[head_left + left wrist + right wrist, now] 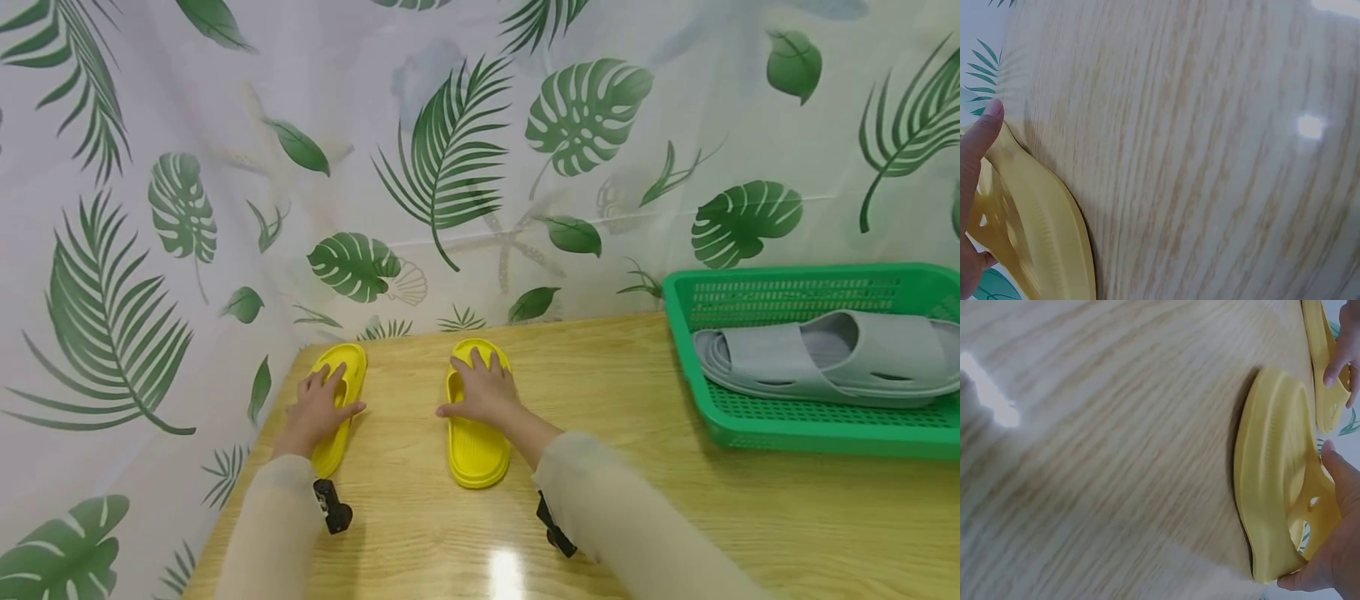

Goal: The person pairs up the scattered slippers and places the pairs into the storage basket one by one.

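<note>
Two yellow slippers lie on a wooden table, set apart with their toes toward the back. Over the left slipper is my left hand, its fingers spread across the strap area and its thumb out past the right edge. My right hand spans the strap of the right slipper, fingers spread toward the toe and thumb at the left side. In the right wrist view, a fingertip meets the edge of the yellow slipper, while the thumb stands a little off it. The hands partly cover both straps.
A green plastic basket stands at the right of the table, holding grey slippers. Behind and to the left hangs a white leaf-print curtain. Light glares on the wooden tabletop near the front.
</note>
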A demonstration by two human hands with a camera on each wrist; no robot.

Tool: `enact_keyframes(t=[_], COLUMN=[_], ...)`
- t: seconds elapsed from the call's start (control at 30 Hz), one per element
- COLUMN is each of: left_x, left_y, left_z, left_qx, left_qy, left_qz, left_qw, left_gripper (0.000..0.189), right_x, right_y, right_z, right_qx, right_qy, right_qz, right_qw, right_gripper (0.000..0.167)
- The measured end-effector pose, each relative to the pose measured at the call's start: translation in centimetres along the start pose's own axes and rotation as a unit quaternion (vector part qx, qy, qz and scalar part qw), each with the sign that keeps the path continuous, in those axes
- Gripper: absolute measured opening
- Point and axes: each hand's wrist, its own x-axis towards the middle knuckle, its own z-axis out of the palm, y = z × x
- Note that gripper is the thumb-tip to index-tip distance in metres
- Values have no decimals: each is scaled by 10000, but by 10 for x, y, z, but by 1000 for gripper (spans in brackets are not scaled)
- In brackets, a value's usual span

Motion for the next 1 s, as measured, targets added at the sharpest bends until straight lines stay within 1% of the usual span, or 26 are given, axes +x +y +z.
enact_keyframes(t=[0.23, 0.37, 0.5, 0.57, 0.67, 0.83, 0.9, 1.0], left_x=[-2, -4, -8, -8, -8, -8, -8, -8], left_y=[3, 8, 11, 11, 9, 7, 9, 14], left_z=[5, 6, 9, 9, 9, 9, 9, 11], left_qx=[-13, 27, 149, 176, 146, 145, 177, 215], left_qy=[180, 168, 214, 254, 267, 292, 319, 345], left_qz=[-209, -339, -495, -550, -640, -758, -759, -737], left_qw=[9996, 9993, 9984, 9980, 9975, 9966, 9964, 9964], left_gripper=[75, 73, 73, 74, 76, 74, 72, 72], right_x=[2, 1, -2, -3, -4, -5, -6, -8], right_y=[0, -2, -1, 0, 2, 4, 5, 8], right_z=[7, 9, 11, 11, 11, 9, 8, 7], right_qx=[-311, -414, -529, -570, -405, 151, 218, 182], right_qy=[392, 395, 335, 275, 154, -2, -14, 2], right_qz=[228, 284, 192, 119, 138, 371, 418, 449], right_qw=[9985, 9980, 9979, 9979, 9990, 9992, 9989, 9988], right_gripper=[79, 75, 73, 73, 78, 87, 87, 86])
